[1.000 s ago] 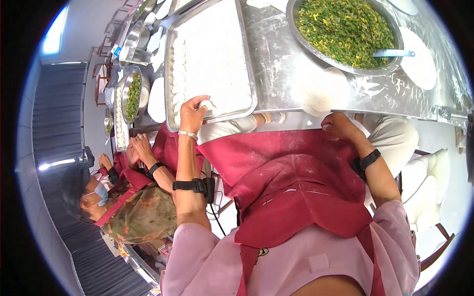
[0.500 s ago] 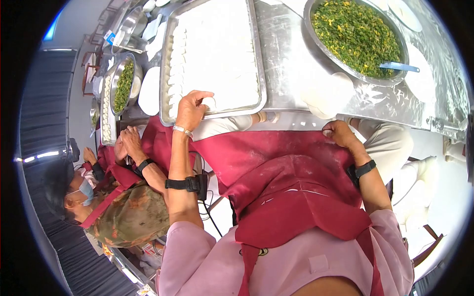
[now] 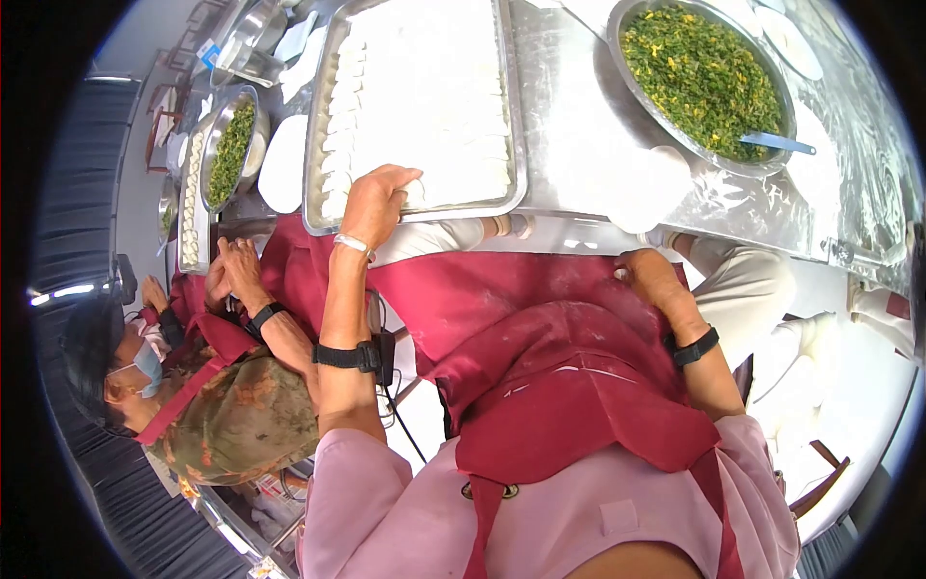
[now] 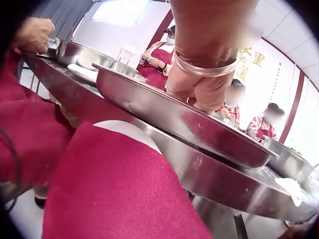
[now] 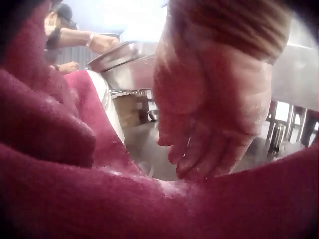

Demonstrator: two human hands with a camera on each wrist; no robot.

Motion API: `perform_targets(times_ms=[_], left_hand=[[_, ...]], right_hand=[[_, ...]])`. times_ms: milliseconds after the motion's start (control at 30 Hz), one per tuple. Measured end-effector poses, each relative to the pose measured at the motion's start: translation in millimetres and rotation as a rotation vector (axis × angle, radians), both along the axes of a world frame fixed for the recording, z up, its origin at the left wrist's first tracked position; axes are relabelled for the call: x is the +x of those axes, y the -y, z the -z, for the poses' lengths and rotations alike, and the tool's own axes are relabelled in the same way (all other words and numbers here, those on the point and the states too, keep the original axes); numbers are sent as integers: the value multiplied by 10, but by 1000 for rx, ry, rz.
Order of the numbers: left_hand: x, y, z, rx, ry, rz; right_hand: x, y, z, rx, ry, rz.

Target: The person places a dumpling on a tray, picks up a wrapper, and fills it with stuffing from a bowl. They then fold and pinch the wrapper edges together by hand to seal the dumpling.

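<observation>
At the near edge of a metal tray [image 3: 516, 116], my left hand [image 3: 374, 207] reaches over the rim and pinches a white dumpling [image 3: 415, 193]. In the left wrist view that hand's fingertips are hidden behind the tray wall [image 4: 164, 112]. Rows of pale dumplings [image 3: 344, 116] line the tray's left side, and others [image 3: 495, 145] lie along its right. My right hand [image 3: 656, 275] rests at the edge of the red apron [image 3: 579, 338] in my lap. Its fingers hang loosely curled against the cloth in the right wrist view.
A large bowl of chopped green and yellow filling [image 3: 699, 77] with a blue-handled utensil [image 3: 776, 143] stands at the right. White wrappers [image 3: 656, 188] lie near the table's front edge. To the left, another person [image 3: 241, 415] sits beside a second bowl of filling [image 3: 231, 150].
The head view has shifted, so tray and bowls sit differently in it. My left hand has stayed at the tray's near edge with the dumpling. The right hand has stayed at the apron's edge.
</observation>
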State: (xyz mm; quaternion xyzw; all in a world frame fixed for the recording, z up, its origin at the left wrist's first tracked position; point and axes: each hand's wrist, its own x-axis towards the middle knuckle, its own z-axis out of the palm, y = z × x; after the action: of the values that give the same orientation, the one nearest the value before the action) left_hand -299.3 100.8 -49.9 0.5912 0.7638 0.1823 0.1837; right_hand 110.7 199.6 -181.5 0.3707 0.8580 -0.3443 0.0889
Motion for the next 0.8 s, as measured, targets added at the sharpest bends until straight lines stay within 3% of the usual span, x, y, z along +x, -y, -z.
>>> perform_targets(times_ms=[233,800], left_hand=[[51,-28,13,45,44,-9],[138,-14,-20,-7,-242,99]], right_hand=[[-24,219,36,44,-87,-34],[-10,361,-83,65,-33,-52]])
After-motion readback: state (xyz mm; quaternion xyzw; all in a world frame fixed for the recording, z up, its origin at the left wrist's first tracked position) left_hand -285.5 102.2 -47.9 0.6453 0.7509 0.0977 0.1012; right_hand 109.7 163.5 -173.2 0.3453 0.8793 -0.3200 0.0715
